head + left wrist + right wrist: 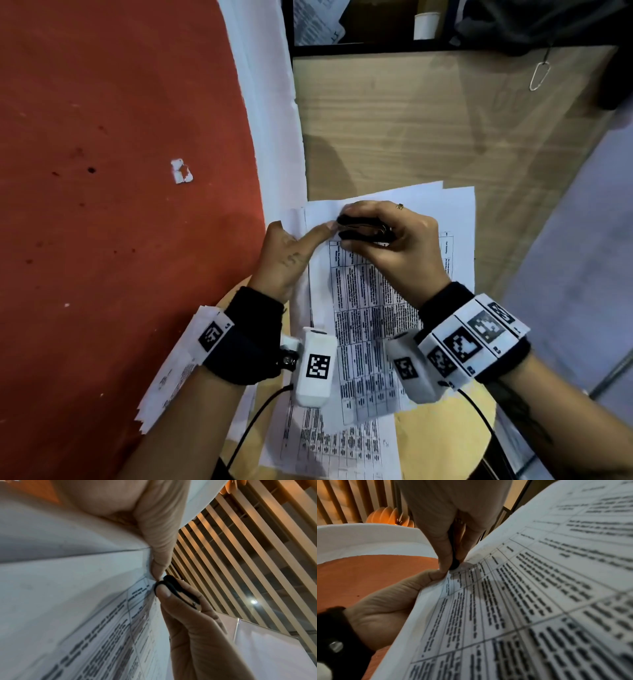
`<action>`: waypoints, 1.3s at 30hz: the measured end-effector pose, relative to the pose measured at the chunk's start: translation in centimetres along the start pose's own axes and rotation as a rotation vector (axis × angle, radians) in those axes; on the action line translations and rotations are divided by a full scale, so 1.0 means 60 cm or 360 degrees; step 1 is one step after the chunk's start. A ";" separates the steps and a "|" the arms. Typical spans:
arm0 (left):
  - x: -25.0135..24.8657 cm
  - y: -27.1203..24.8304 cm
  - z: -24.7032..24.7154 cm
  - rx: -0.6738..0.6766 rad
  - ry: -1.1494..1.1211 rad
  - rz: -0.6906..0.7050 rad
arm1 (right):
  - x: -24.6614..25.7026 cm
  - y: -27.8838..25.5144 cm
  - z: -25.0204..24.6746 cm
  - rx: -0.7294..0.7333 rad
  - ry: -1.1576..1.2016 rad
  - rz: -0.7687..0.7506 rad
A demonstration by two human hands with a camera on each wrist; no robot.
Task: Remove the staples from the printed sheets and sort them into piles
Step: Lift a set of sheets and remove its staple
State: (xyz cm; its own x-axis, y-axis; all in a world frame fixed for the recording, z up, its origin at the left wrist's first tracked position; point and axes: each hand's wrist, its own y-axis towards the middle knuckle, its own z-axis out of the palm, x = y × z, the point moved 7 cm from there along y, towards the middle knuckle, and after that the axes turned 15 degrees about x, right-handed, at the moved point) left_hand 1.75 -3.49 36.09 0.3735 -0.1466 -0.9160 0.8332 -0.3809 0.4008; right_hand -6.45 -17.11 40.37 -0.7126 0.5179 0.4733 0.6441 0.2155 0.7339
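A stapled set of printed table sheets (pixel 370 325) is lifted off a round wooden stool top (pixel 442 431). My left hand (pixel 308 233) pinches the sheets' top left corner, its index finger stretched along the paper. My right hand (pixel 346 226) grips a black staple remover (pixel 366 229), whose tip meets that corner beside the left fingertip. In the left wrist view the staple remover (pixel 169 586) touches the paper edge right under my fingertip. In the right wrist view its tip (pixel 454 563) presses on the corner of the sheets (pixel 522 588). The staple itself is hidden.
Another printed sheet (pixel 325 442) lies on the stool below the held set. A stack of papers (pixel 171 370) sits under my left wrist. Red floor (pixel 120 171) with a paper scrap (pixel 181 171) lies left; a wooden panel (pixel 428 120) stands ahead.
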 end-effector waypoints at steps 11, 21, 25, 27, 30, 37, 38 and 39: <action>-0.026 -0.011 -0.003 -0.0273 0.0655 0.0173 | -0.009 0.004 0.011 -0.0035 -0.0094 0.0011; -0.006 -0.006 -0.041 -0.0311 0.0636 0.0091 | -0.091 -0.035 0.046 0.0210 -0.0632 0.0330; 0.012 0.002 -0.048 -0.0241 0.0522 -0.0001 | -0.127 -0.048 0.051 0.0411 -0.0672 0.0601; 0.021 0.009 -0.052 -0.0191 0.0487 0.0015 | -0.127 -0.043 0.046 0.0437 -0.0665 0.0607; 0.033 0.014 -0.054 -0.0134 0.0483 -0.0023 | -0.112 -0.024 0.035 0.0420 -0.0619 0.0534; 0.030 0.005 -0.048 -0.0034 0.0355 -0.0080 | -0.104 0.016 0.020 0.0614 -0.0381 0.0576; 0.030 0.005 -0.051 0.0014 0.0315 -0.0087 | -0.103 0.017 0.017 0.0625 -0.0361 0.0598; 0.030 0.007 -0.056 0.0074 0.0284 -0.0076 | -0.101 0.018 0.014 0.0631 -0.0359 0.0616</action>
State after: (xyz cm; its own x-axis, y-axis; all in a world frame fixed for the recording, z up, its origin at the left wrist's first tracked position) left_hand 4.10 -0.86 34.69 0.4042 0.0355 -0.9140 0.8334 -0.4260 0.3520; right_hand -1.22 -19.30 37.87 -0.3568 0.7739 0.5232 0.9307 0.2463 0.2704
